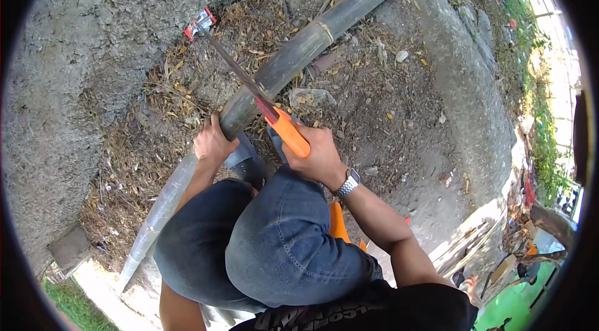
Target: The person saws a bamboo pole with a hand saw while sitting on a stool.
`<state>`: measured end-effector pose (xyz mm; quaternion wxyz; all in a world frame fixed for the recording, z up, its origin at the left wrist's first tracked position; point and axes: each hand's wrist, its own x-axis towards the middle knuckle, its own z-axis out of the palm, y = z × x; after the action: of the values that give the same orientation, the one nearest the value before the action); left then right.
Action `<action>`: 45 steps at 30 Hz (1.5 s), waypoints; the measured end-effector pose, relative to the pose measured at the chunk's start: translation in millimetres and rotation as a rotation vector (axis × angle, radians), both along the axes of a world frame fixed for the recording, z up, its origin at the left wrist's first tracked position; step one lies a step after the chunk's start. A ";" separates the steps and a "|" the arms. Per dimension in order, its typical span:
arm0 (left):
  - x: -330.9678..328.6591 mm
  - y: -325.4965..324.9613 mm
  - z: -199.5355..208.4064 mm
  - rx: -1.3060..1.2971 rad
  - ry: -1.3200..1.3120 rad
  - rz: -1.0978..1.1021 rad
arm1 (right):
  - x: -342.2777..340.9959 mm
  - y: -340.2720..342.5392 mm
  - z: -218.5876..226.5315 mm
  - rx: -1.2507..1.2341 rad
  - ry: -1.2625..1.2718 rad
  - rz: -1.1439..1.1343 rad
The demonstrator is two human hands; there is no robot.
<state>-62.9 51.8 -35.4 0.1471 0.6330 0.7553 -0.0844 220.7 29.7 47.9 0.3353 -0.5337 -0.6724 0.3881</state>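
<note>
My right hand point(318, 153) is wrapped round the orange handle of a handsaw point(284, 128), with a watch on that wrist. Its narrow blade lies across a thick grey-green bamboo pole point(290, 59), and the tip reaches beyond the pole's far side. Just left of the blade, my left hand point(213, 141) grips the bamboo near its lower part, fingers curled over it. A paler pole point(159, 212) slants down to the lower left from that hand; whether both are one piece I cannot tell. Both my knees point(281, 237) are bent close beneath my hands.
A rough concrete wall point(68, 63) rises at the left. Dry leaves and chips cover the dirt point(380, 106), with a red-and-white wrapper point(200, 23) near the saw tip. A curved concrete edge point(471, 100) runs along the right. A person's hand point(471, 285) shows at lower right.
</note>
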 end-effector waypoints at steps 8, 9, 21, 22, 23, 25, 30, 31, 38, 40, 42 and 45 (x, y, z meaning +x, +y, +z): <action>-16.5 -25.1 -4.0 0.091 0.042 -0.023 | 53.6 -71.1 54.4 -0.128 -0.132 -0.021; -4.4 -10.1 -7.7 0.114 0.026 -0.040 | 31.7 -33.0 37.4 -0.074 -0.071 -0.061; -10.6 -20.7 -12.9 0.107 -0.036 -0.016 | 32.8 -45.0 44.1 -0.029 -0.222 0.078; -8.6 -15.1 -13.8 0.059 -0.056 -0.012 | 26.8 -43.7 36.5 -0.046 -0.186 0.084; -12.5 -10.4 -8.1 0.007 -0.068 0.002 | 19.7 -42.3 30.9 -0.067 -0.142 0.100; -27.6 -7.3 15.5 -0.026 -0.027 0.030 | 53.0 -78.2 46.0 -0.211 -0.083 0.093; -16.2 -28.0 -1.9 0.231 0.043 -0.083 | 50.1 -74.2 55.4 -0.163 -0.153 -0.034; -19.8 -18.9 -12.1 0.247 0.024 -0.074 | 20.5 -40.0 17.8 -0.098 -0.143 -0.041; -16.1 -21.9 0.3 0.052 -0.007 -0.034 | -0.7 -11.4 40.1 0.026 -0.056 0.004; -16.5 -23.0 0.1 0.098 0.014 -0.059 | 3.9 -19.1 38.4 -0.053 -0.069 -0.006; -18.3 -19.1 2.3 0.065 -0.008 -0.054 | 1.9 -24.9 22.7 -0.034 -0.063 -0.032; -20.6 -16.0 4.1 0.032 -0.024 -0.046 | -1.6 -28.8 10.4 -0.004 -0.066 -0.056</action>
<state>-83.5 35.8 -31.3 0.1441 0.6533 0.7401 -0.0678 219.1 0.9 58.3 0.3228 -0.5652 -0.6672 0.3621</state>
